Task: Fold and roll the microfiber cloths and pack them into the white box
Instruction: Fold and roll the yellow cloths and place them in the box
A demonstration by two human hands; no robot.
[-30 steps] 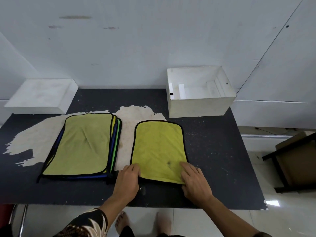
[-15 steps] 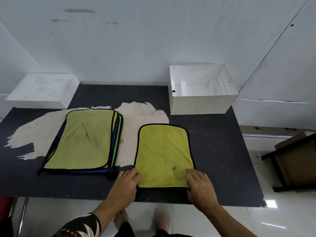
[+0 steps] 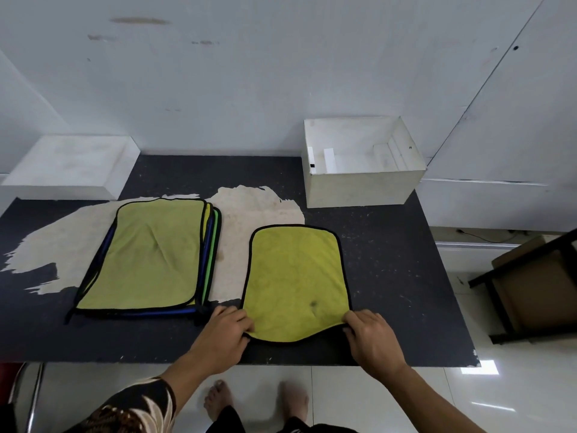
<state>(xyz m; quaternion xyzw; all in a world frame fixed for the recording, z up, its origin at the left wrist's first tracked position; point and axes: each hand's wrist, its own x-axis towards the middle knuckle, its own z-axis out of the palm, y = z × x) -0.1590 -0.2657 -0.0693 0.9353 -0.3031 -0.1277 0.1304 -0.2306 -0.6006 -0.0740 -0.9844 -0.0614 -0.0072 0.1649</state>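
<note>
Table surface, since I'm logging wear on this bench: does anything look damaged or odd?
Yes. The table's black covering looks peeled away in a large ragged pale patch, partly under the stacked cloths.

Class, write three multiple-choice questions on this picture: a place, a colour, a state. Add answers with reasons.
1. Where on the table does the white box stand? A near left corner; B far right; C centre.
2. What colour is the edging of the single cloth? A red; B white; C black.
3. The single cloth's near corners are: A pinched by the left hand and right hand; B rolled up; C untouched.
Answers: B, it sits at the back right; C, a black border rings the yellow; A, each hand holds one corner.
</note>
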